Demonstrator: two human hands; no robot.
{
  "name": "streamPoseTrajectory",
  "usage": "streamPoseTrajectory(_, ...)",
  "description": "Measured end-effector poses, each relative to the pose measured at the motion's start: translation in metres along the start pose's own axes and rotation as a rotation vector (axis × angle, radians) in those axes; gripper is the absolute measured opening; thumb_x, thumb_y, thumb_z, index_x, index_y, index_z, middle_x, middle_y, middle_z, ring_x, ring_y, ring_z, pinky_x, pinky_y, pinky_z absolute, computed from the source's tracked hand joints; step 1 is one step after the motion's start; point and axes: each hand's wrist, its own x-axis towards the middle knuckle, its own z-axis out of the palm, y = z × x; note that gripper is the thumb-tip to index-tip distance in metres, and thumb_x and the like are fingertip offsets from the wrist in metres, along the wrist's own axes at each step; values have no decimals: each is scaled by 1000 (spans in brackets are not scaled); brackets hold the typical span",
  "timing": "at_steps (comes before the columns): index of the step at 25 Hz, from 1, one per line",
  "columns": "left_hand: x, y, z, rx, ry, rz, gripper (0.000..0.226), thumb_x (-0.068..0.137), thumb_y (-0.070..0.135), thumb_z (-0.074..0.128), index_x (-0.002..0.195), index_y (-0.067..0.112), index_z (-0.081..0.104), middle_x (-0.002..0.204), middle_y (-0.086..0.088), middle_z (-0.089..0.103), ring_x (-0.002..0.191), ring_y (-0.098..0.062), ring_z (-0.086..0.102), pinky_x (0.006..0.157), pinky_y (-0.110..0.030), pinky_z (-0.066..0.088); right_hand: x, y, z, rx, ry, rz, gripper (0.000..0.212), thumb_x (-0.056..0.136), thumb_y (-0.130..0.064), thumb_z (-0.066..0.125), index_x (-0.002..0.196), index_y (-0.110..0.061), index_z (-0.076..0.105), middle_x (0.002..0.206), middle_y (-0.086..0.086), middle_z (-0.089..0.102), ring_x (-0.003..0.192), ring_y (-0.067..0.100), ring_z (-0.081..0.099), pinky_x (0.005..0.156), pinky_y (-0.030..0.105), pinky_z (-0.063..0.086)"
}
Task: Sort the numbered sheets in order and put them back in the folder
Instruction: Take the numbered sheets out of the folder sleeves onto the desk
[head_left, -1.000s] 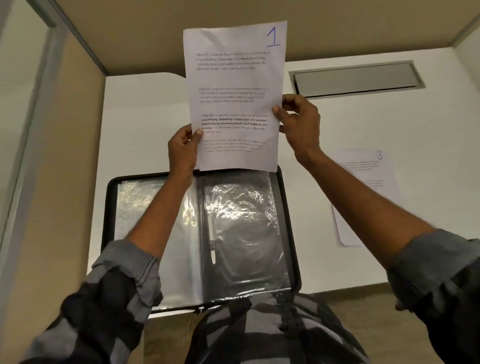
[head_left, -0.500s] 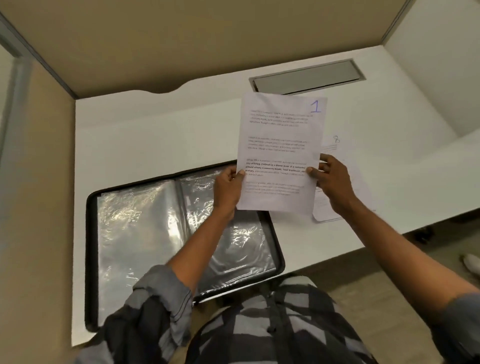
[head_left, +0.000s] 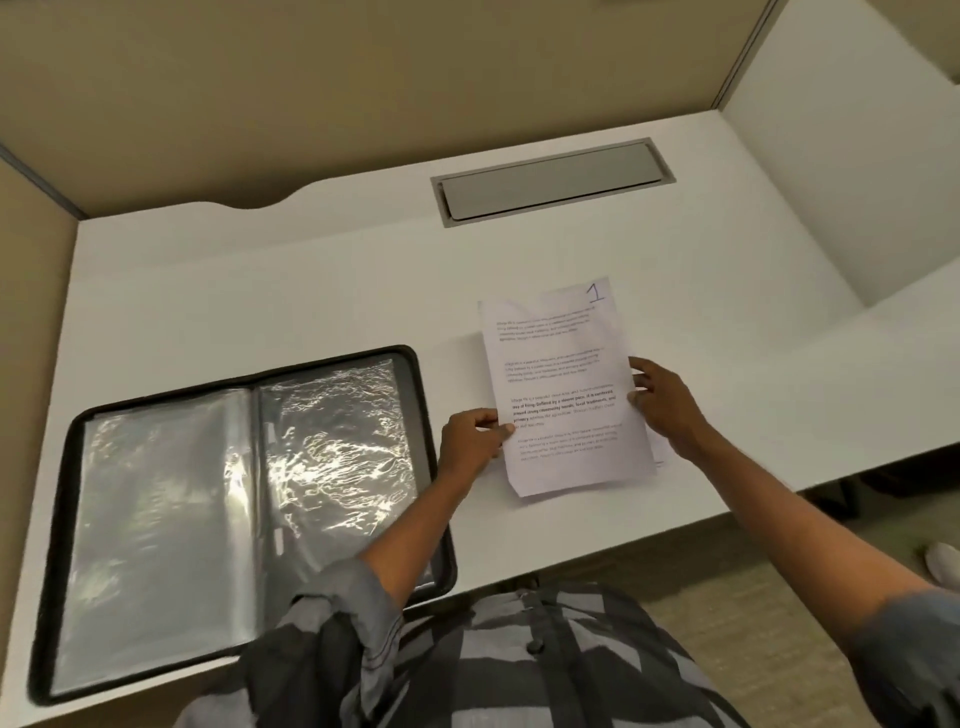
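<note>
Left hand (head_left: 470, 441) and right hand (head_left: 662, 408) are pinching white printed sheet marked 1 (head_left: 561, 374), right of open black clear-sleeved folder (head_left: 418, 415).

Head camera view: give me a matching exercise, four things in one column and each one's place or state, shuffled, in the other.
1. folder
2. sheet 1
3. grey hatch
4. left hand

A. set into the far side of the desk
B. pinches the sheet's left edge
C. lies open on the desk's left
D. held at both side edges

Pairs: 1-C, 2-D, 3-A, 4-B
</note>
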Motion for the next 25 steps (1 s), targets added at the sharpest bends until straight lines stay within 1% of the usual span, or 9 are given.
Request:
streamPoseTrajectory(4, 14, -2, 25, 58, 45, -83, 30, 83, 13, 84, 112, 9, 76, 92, 1, 76, 78, -13, 71, 75, -30, 63, 26, 27, -12, -99, 23, -32, 57, 90, 7, 54, 140, -19, 57, 125, 13, 68, 104, 28, 67, 93, 43, 53)
streamPoseTrajectory(8, 26, -4, 38, 134, 110, -138, 29, 79, 18, 88, 103, 13, 73, 94, -4, 75, 81, -23, 72, 83, -42, 63, 33, 41, -10, -233, 16, -140, 59, 89, 10, 57, 144, -11, 51, 137, 10, 62, 90, 23, 65, 87, 29, 47)
streamPoseTrajectory(11, 29, -3, 39, 145, 98, -136, 31, 77, 20, 90, 102, 14, 72, 93, -5, 76, 79, -22, 72, 82, -43, 63, 37, 49, -11, -264, 47, -195, 57, 91, 7, 61, 145, -10, 50, 146, 11, 54, 109, 28, 65, 98, 37, 51)
streamPoseTrajectory(14, 22, -4, 37, 211, 101, -64, 36, 80, 23, 88, 110, 15, 69, 94, 0, 72, 84, -15, 69, 79, -27, 58, 31, 53, -5, -364, 74, -284, 57, 96, -7, 64, 150, -5, 44, 156, 15, 43, 142, 32, 44, 118, 45, 37)
streamPoseTrajectory(16, 11, -8, 36, 266, 112, 22, 36, 88, 21, 80, 120, 15, 66, 106, 1, 70, 94, -16, 67, 83, -20, 51, 23, 48, 8, -422, 45, -358, 59, 100, -14, 61, 154, -4, 38, 163, 14, 32, 153, 31, 27, 124, 45, 25)
streamPoseTrajectory(18, -3, -16, 32, 363, 97, 119, 44, 96, 21, 70, 138, 14, 58, 131, -2, 64, 121, -16, 60, 101, -20, 43, 11, 41, 25, -480, -28, -478, 61, 103, -20, 58, 157, -6, 33, 167, 12, 25, 156, 29, 17, 126, 46, 18)
streamPoseTrajectory(20, -15, -26, 26, 485, 101, 195, 50, 102, 25, 60, 150, 15, 48, 151, -2, 50, 141, -16, 43, 117, -27, 31, 0, 33, 46, -554, -112, -584, 63, 106, -28, 52, 160, -9, 27, 169, 9, 19, 157, 25, 10, 127, 45, 13)
streamPoseTrajectory(23, -29, -40, 12, 616, 186, 268, 54, 105, 29, 54, 156, 16, 40, 162, -3, 37, 154, -19, 25, 126, -42, 22, -14, 23, 78, -642, -190, -688, 66, 108, -47, 32, 162, -12, 20, 170, 5, 11, 158, 22, 3, 128, 43, 9)
streamPoseTrajectory(25, -41, -53, -6, 662, 249, 260, 55, 106, 31, 51, 157, 16, 36, 165, -1, 30, 156, -18, 18, 127, -42, 15, -23, 14, 102, -673, -232, -741, 69, 106, -54, 21, 163, -13, 17, 171, 4, 7, 158, 20, 0, 128, 42, 6)
